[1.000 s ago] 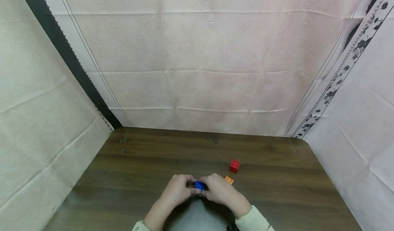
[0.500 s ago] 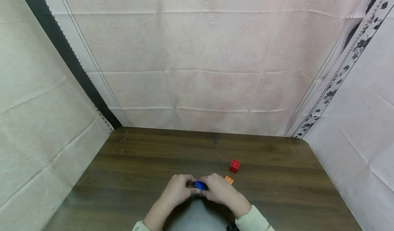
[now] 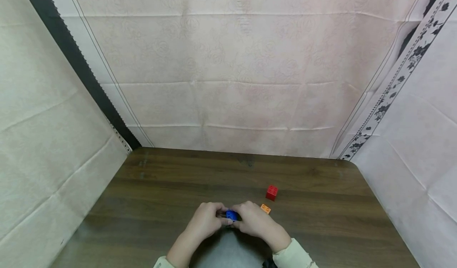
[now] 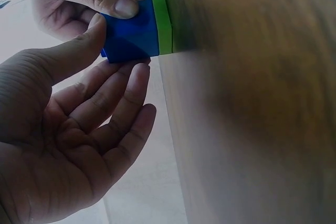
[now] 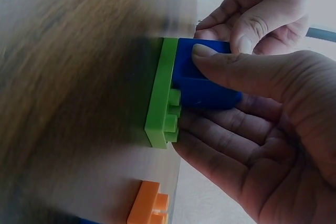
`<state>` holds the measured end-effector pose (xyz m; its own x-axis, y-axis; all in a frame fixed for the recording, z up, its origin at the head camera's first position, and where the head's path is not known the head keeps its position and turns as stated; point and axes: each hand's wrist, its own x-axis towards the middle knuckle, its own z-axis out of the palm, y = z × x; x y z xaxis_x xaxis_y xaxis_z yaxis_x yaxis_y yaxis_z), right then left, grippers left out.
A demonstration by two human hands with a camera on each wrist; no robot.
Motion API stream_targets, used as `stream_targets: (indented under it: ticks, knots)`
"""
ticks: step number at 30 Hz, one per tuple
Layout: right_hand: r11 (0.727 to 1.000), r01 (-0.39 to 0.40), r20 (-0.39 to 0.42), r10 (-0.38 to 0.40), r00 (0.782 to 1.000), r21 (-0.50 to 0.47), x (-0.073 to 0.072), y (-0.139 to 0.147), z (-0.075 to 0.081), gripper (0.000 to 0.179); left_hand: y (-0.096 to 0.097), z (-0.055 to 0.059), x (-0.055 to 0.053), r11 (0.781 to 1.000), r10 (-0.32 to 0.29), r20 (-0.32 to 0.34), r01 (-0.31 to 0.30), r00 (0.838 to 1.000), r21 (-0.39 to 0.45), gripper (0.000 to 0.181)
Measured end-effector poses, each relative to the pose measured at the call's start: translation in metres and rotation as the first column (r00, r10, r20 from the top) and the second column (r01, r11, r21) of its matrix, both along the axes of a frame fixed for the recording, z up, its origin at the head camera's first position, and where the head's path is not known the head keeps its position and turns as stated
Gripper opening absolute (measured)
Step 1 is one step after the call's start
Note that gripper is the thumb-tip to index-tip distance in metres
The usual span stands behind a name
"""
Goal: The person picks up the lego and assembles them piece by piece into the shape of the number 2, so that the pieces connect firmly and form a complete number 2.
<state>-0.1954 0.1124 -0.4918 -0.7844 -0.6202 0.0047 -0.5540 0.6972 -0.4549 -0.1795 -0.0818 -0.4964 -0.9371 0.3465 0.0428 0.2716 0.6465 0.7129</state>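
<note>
A blue toy building brick (image 3: 231, 215) sits between both hands near the front of the table. In the right wrist view it stands on one end of a long, thin green brick (image 5: 161, 90), whose bare studs show at the other end. My right hand (image 3: 255, 220) grips the blue brick, its thumb (image 5: 215, 65) flat on the side and its fingers behind. From the other side my left hand (image 3: 206, 219) pinches the same brick, thumb (image 4: 94, 31) at the top edge and fingertips at the far face. The green brick lies against the tabletop.
An orange brick (image 3: 265, 209) lies just beyond the right hand, and a red brick (image 3: 272, 193) sits farther back. A sliver of something blue (image 5: 89, 221) shows at the bottom of the right wrist view. Pale cloth walls (image 3: 228, 101) enclose the wooden table (image 3: 171, 188).
</note>
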Motion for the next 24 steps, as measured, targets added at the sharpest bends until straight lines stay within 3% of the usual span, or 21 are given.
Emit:
stream_targets:
  ticks: [18,24]
  knots:
    - [1.0,0.001,0.011,-0.001,1.0,-0.013,0.0019,0.0,-0.0012,0.017,-0.0003,0.0011,-0.0004,1.0,-0.003,0.022,0.003,1.0,0.003,0.023]
    - [1.0,-0.005,0.005,0.005,1.0,-0.001,0.0022,0.0032,0.0005,0.022,0.0009,0.0018,-0.0004,1.0,0.0,0.038,0.0,0.999,-0.002,0.021]
